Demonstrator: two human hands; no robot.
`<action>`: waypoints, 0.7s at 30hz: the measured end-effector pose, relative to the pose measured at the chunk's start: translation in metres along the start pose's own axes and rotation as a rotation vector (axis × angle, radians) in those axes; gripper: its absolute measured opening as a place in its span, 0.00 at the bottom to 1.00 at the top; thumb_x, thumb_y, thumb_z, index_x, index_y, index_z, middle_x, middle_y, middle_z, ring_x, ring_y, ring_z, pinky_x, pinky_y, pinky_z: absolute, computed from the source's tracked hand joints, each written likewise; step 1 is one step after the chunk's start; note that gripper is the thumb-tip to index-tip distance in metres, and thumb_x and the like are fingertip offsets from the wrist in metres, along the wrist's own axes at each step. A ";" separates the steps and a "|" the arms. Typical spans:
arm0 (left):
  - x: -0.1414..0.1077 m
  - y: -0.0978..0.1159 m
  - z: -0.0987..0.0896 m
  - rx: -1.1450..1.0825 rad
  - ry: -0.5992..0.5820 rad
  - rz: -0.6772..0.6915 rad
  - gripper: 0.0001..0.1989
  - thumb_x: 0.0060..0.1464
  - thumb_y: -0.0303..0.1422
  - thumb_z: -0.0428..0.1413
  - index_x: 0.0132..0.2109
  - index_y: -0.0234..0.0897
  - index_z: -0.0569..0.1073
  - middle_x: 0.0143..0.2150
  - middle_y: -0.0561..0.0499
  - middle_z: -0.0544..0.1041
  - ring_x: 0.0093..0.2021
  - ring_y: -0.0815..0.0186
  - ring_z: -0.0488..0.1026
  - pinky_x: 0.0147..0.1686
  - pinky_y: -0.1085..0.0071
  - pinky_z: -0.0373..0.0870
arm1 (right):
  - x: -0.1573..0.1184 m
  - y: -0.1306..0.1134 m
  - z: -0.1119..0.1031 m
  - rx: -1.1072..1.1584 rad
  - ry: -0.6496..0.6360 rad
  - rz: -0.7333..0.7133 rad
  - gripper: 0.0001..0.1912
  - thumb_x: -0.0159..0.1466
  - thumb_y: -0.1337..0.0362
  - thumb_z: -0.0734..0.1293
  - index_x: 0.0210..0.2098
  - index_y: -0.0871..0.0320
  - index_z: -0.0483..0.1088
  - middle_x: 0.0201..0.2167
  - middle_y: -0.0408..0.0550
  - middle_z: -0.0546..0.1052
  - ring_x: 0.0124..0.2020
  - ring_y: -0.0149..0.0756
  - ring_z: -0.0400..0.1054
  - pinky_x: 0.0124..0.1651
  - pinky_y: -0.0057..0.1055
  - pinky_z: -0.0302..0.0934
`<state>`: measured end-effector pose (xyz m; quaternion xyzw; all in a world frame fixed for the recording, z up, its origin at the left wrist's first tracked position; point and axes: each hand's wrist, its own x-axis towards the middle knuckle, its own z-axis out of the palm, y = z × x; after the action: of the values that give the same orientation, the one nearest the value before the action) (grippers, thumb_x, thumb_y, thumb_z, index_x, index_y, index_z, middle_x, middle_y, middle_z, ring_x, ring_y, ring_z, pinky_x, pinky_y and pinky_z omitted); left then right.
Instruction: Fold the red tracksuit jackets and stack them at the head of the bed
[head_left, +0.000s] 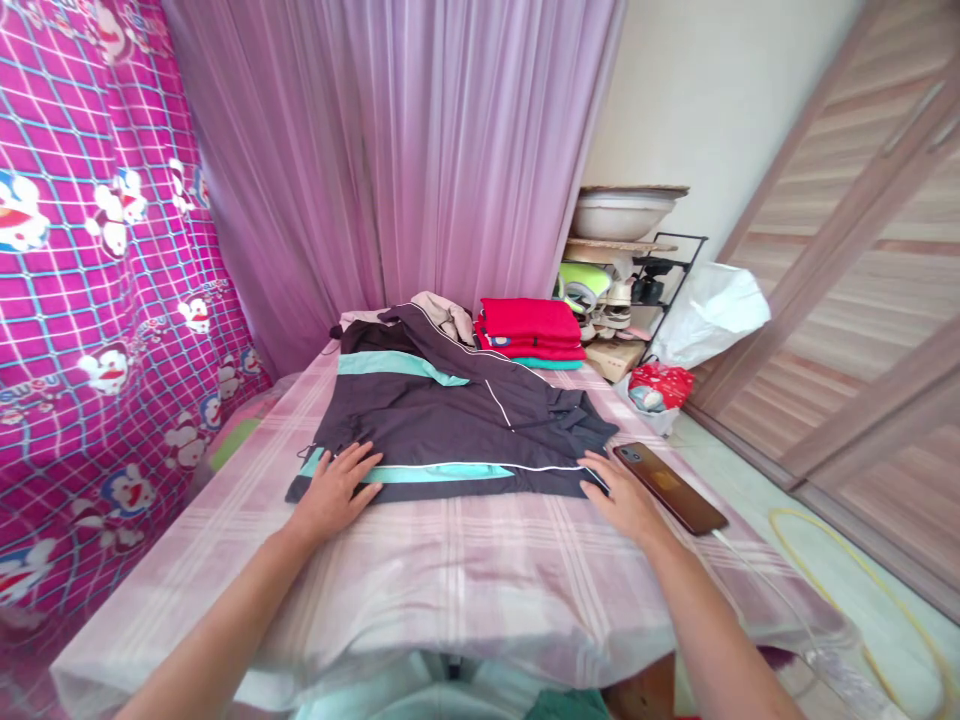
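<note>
A dark jacket (pixel 450 415) with teal stripes and white piping lies spread on a table with a pink plaid cloth (pixel 465 570). My left hand (pixel 341 487) rests with fingers spread on the jacket's near left corner, over a teal stripe. At the near right end of the jacket, my right hand (pixel 619 492) touches the dark fabric, its fingers apart. Neither hand grasps anything. The collar end of the jacket is on the right, somewhat rumpled.
Folded red clothes (pixel 529 322) sit at the table's back right, beside pale crumpled cloth (pixel 446 312). A phone (pixel 671 488) with a white cable lies right of my right hand. Beyond stand a shoe rack (pixel 679 262) and white bag (pixel 712 310). Purple curtains (pixel 405 150) hang behind.
</note>
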<state>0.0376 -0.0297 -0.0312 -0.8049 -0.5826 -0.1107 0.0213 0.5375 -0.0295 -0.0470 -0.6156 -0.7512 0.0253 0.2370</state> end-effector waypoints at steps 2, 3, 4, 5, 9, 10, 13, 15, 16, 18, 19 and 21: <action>-0.011 -0.020 -0.008 -0.026 -0.060 0.092 0.26 0.63 0.46 0.47 0.64 0.44 0.69 0.67 0.44 0.67 0.68 0.51 0.61 0.66 0.42 0.53 | -0.009 0.014 -0.003 0.073 -0.085 -0.060 0.27 0.59 0.63 0.61 0.57 0.54 0.72 0.63 0.54 0.68 0.62 0.45 0.65 0.59 0.43 0.64; -0.015 -0.029 -0.012 -0.028 -0.086 0.125 0.26 0.62 0.46 0.48 0.63 0.44 0.69 0.66 0.45 0.68 0.67 0.52 0.61 0.66 0.44 0.54 | -0.011 0.019 -0.005 0.076 -0.123 -0.068 0.29 0.57 0.65 0.61 0.58 0.54 0.71 0.65 0.53 0.66 0.63 0.45 0.64 0.58 0.43 0.65; -0.019 -0.036 -0.016 -0.024 -0.104 0.151 0.26 0.62 0.45 0.49 0.63 0.44 0.69 0.66 0.45 0.68 0.67 0.52 0.61 0.66 0.46 0.56 | -0.012 0.022 -0.007 0.055 -0.151 -0.070 0.31 0.56 0.67 0.61 0.59 0.54 0.70 0.67 0.53 0.64 0.64 0.45 0.62 0.59 0.43 0.64; -0.021 -0.042 -0.019 -0.014 -0.116 0.172 0.25 0.61 0.44 0.50 0.63 0.43 0.69 0.66 0.45 0.68 0.68 0.53 0.61 0.66 0.48 0.57 | -0.011 0.024 -0.009 0.015 -0.170 -0.074 0.32 0.55 0.68 0.60 0.59 0.53 0.71 0.68 0.52 0.63 0.65 0.45 0.61 0.60 0.43 0.63; -0.023 -0.050 -0.028 0.059 -0.174 0.240 0.27 0.57 0.33 0.52 0.64 0.39 0.68 0.68 0.44 0.65 0.69 0.56 0.59 0.66 0.57 0.58 | 0.000 0.021 -0.013 -0.183 -0.186 -0.136 0.29 0.56 0.71 0.60 0.55 0.54 0.75 0.67 0.52 0.63 0.64 0.45 0.63 0.64 0.44 0.59; -0.023 -0.049 -0.028 0.080 -0.195 0.253 0.29 0.55 0.30 0.52 0.64 0.39 0.67 0.69 0.44 0.64 0.69 0.56 0.58 0.67 0.58 0.58 | 0.003 0.019 -0.014 -0.214 -0.184 -0.150 0.28 0.56 0.72 0.60 0.54 0.53 0.75 0.67 0.51 0.64 0.63 0.45 0.64 0.63 0.43 0.61; -0.022 -0.047 -0.028 0.125 -0.251 0.275 0.35 0.50 0.23 0.51 0.67 0.39 0.63 0.71 0.44 0.60 0.71 0.57 0.54 0.67 0.57 0.56 | 0.008 0.013 -0.015 -0.261 -0.177 -0.154 0.26 0.58 0.72 0.59 0.52 0.51 0.77 0.63 0.48 0.69 0.59 0.44 0.68 0.60 0.42 0.65; -0.021 -0.046 -0.027 0.135 -0.265 0.264 0.35 0.51 0.20 0.49 0.67 0.39 0.63 0.71 0.44 0.60 0.72 0.57 0.52 0.67 0.57 0.57 | 0.010 0.009 -0.016 -0.270 -0.185 -0.131 0.25 0.59 0.72 0.59 0.51 0.50 0.77 0.60 0.47 0.72 0.58 0.42 0.70 0.59 0.41 0.66; -0.020 -0.045 -0.027 0.130 -0.265 0.252 0.35 0.52 0.19 0.47 0.66 0.40 0.64 0.71 0.44 0.60 0.72 0.59 0.53 0.66 0.58 0.58 | 0.010 0.006 -0.018 -0.273 -0.191 -0.115 0.25 0.59 0.71 0.58 0.51 0.50 0.77 0.59 0.47 0.74 0.57 0.42 0.70 0.58 0.40 0.67; -0.018 -0.044 -0.030 0.106 -0.261 0.216 0.34 0.53 0.18 0.44 0.65 0.43 0.66 0.69 0.47 0.63 0.71 0.62 0.55 0.66 0.61 0.59 | 0.011 0.001 -0.024 -0.280 -0.206 -0.081 0.24 0.61 0.71 0.58 0.50 0.50 0.77 0.57 0.47 0.75 0.56 0.41 0.71 0.58 0.39 0.66; -0.017 -0.043 -0.033 0.091 -0.261 0.197 0.33 0.54 0.18 0.43 0.64 0.44 0.67 0.68 0.48 0.65 0.70 0.64 0.57 0.66 0.63 0.59 | 0.012 -0.002 -0.028 -0.283 -0.214 -0.067 0.24 0.61 0.71 0.57 0.50 0.50 0.77 0.57 0.46 0.76 0.55 0.40 0.71 0.58 0.38 0.66; -0.015 -0.042 -0.038 0.057 -0.264 0.174 0.31 0.56 0.20 0.43 0.61 0.47 0.71 0.66 0.51 0.68 0.67 0.65 0.62 0.65 0.66 0.60 | 0.012 -0.006 -0.036 -0.287 -0.229 -0.049 0.23 0.62 0.70 0.57 0.49 0.49 0.77 0.55 0.45 0.77 0.54 0.40 0.72 0.57 0.37 0.67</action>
<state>-0.0121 -0.0364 -0.0007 -0.8589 -0.5115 0.0148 -0.0234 0.5441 -0.0288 -0.0092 -0.6176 -0.7840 -0.0181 0.0602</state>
